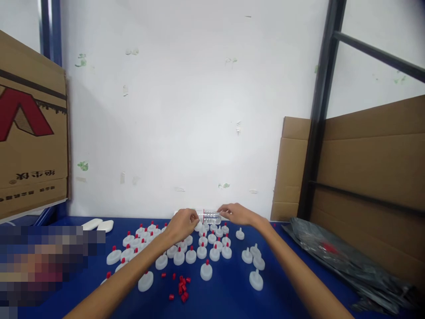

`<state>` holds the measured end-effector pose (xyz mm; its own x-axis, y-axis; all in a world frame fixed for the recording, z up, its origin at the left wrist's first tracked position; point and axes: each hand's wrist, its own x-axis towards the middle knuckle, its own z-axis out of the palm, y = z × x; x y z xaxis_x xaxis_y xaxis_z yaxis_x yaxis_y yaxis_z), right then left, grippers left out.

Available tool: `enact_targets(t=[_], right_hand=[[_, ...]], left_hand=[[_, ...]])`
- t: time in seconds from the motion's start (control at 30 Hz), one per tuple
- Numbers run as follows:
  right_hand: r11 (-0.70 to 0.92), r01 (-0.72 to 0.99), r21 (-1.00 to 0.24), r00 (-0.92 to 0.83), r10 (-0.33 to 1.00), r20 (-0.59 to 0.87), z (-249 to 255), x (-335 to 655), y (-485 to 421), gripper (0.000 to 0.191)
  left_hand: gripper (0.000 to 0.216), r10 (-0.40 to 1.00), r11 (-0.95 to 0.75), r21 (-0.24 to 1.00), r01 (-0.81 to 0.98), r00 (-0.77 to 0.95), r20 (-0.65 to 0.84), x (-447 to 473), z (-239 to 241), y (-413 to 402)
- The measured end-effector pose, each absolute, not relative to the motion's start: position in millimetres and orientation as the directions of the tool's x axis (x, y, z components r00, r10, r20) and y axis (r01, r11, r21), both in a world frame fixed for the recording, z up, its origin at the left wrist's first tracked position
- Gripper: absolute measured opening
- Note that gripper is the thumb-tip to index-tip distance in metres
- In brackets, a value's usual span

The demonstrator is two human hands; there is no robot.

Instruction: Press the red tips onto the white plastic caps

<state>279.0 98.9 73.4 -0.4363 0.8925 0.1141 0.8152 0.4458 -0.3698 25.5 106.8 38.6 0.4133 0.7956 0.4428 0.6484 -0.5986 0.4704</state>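
Observation:
A clear ribbed plastic bottle (211,217) with a red ring lies on its side at the table's back edge, against the wall. My left hand (183,223) is closed around its left end, thumb and fingertips together. At the other end, my right hand (237,213) has its fingers stretched out, the tips at or just touching the bottle. Below the hands stand many white spouted caps (201,251), most with small red tips. Several white caps (256,280) at the right have bare spouts. Loose red tips (182,285) lie in a small heap at the front.
The blue table (226,297) meets a white wall (199,110). Two white oval pieces (105,226) lie at the back left. Grey plastic bags (338,261) lie at the right. Cardboard (33,133) stands left, and more cardboard (372,177) stands right behind a dark metal post (315,133).

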Motion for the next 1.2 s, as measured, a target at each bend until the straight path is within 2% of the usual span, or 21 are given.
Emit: enact_targets(t=[0.07, 0.13, 0.23, 0.3, 0.37, 0.43, 0.5, 0.57, 0.67, 0.83, 0.97, 1.1, 1.2], right_hand=[[0.501, 0.747, -0.437, -0.507, 0.855, 0.113, 88.1, 271.2, 92.2, 0.047], [0.547, 0.678, -0.492, -0.588, 0.804, 0.084, 99.3, 257.8, 82.3, 0.055], [0.62, 0.581, -0.528, -0.674, 0.73, 0.114, 106.2, 232.3, 65.4, 0.053], [0.658, 0.611, -0.44, -0.668, 0.727, 0.158, 105.1, 218.0, 56.5, 0.044], [0.659, 0.675, -0.331, -0.636, 0.748, 0.191, 102.9, 210.7, 51.2, 0.036], [0.636, 0.722, -0.272, -0.604, 0.772, 0.2, 102.3, 211.8, 49.4, 0.032], [0.616, 0.746, -0.254, -0.588, 0.787, 0.185, 104.6, 219.3, 50.1, 0.032], [0.605, 0.758, -0.245, -0.58, 0.796, 0.17, 108.9, 229.2, 51.6, 0.033], [0.591, 0.767, -0.249, -0.564, 0.806, 0.179, 115.9, 240.6, 52.7, 0.036], [0.595, 0.76, -0.261, -0.561, 0.804, 0.198, 121.9, 243.0, 48.5, 0.036], [0.611, 0.744, -0.27, -0.58, 0.792, 0.191, 123.4, 238.8, 44.0, 0.036], [0.63, 0.723, -0.283, -0.604, 0.776, 0.185, 123.3, 235.4, 41.9, 0.035], [0.618, 0.726, -0.301, -0.602, 0.783, 0.158, 121.1, 233.3, 42.5, 0.039]], left_hand=[[0.029, 0.791, -0.61, 0.537, 0.584, 0.403, 0.46, 21.8, 46.4, 94.2], [0.034, 0.802, -0.595, 0.656, 0.464, 0.385, 0.456, 16.9, 50.3, 81.8], [0.036, 0.847, -0.505, 0.827, 0.248, 0.327, 0.419, 9.0, 49.2, 68.6], [0.037, 0.86, -0.48, 0.849, 0.22, 0.311, 0.405, 3.4, 48.4, 63.5], [0.036, 0.844, -0.508, 0.809, 0.295, 0.36, 0.398, -3.8, 51.5, 60.0], [0.03, 0.81, -0.546, 0.722, 0.425, 0.488, 0.326, -13.7, 59.3, 56.2], [0.023, 0.774, -0.548, 0.632, 0.548, 0.619, 0.135, -25.2, 69.3, 51.2], [0.016, 0.746, -0.514, 0.585, 0.627, 0.664, -0.056, -35.6, 78.2, 44.6], [0.015, 0.75, -0.448, 0.567, 0.691, 0.636, -0.184, -43.7, 83.8, 34.8], [0.014, 0.818, -0.389, 0.555, 0.735, 0.553, -0.159, -42.6, 69.1, 33.1], [0.012, 0.831, -0.413, 0.433, 0.801, 0.526, -0.181, -36.1, 51.4, 38.2], [0.015, 0.821, -0.543, 0.299, 0.785, 0.571, -0.006, -30.0, 43.5, 38.2], [0.009, 0.811, -0.576, 0.273, 0.771, 0.58, 0.072, -27.3, 46.3, 39.5]])
